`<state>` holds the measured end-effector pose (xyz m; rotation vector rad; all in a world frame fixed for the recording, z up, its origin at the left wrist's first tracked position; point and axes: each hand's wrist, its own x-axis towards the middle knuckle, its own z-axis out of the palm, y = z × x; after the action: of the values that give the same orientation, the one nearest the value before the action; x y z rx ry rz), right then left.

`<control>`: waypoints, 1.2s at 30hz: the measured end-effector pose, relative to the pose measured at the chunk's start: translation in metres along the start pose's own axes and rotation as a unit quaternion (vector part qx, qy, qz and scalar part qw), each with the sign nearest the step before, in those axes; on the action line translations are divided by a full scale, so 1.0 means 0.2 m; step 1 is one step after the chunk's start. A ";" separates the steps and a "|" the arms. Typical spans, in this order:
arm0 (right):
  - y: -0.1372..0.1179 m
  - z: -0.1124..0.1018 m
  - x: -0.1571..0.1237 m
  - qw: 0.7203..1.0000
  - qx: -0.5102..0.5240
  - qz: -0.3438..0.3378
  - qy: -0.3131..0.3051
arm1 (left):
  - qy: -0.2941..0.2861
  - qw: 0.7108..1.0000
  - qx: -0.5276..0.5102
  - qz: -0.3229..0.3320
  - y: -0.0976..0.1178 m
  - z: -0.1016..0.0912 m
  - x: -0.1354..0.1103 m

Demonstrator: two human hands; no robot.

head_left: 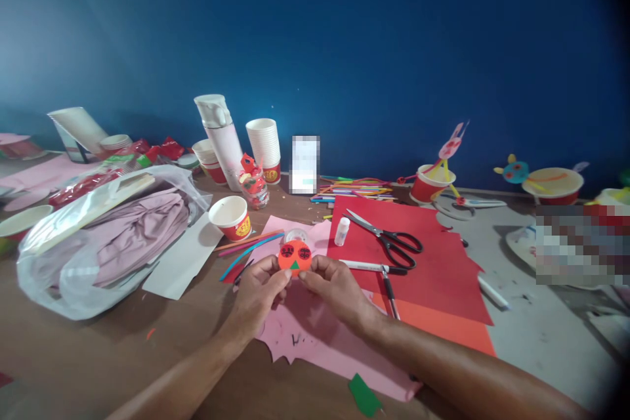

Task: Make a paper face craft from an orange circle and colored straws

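Our forearms (197,367) reach forward; our left hand (258,290) and right hand (339,289), nearly closed, pinch the orange disc (295,254) at its edges above the pink paper (317,344). Pressing inward could buckle the disc, and careless rubbing might peel its green triangle (294,266).

– Able to read the upright screen (305,165) at centre?
– Cannot; blurred into squares. Blurred likewise over part of the plate (522,248) at the right edge.
– Hidden near the middle?
– Partly, a round see-through thing (296,235), behind the orange disc (295,257).
– And cut off?
– Left forearm (189,361) and right forearm (443,356), at the bottom edge; one cup (14,233) at the far left, another cup (614,198) at the far right.
– Legible, the black marks (297,340) on the pink paper (339,366), lower centre?
– Can't tell; too small.
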<state>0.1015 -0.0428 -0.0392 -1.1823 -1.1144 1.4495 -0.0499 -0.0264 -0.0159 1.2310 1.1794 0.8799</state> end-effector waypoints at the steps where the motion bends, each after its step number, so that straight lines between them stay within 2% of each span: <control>1: 0.00 0.00 0.00 1.000 0.000 -0.003 0.000 | 0.007 1.000 0.004 -0.003 0.00 0.00 0.00; 8: 0.00 0.00 0.01 1.000 0.001 -0.013 0.000 | 0.024 1.000 0.014 -0.003 0.02 0.01 0.00; 20: -0.01 0.00 0.00 1.000 0.018 -0.007 -0.002 | 0.005 1.000 0.011 0.009 -0.01 -0.01 0.00; 30: -0.02 0.01 0.00 1.000 0.013 0.006 0.011 | 0.002 1.000 0.024 0.004 0.03 0.02 0.00; 36: -0.02 0.01 0.00 1.000 0.008 0.012 0.003 | -0.006 1.000 0.019 0.008 0.01 0.01 -0.01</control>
<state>0.0996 -0.0428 -0.0346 -1.1929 -1.0862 1.4701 -0.0477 -0.0283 -0.0144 1.2761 1.1838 0.8642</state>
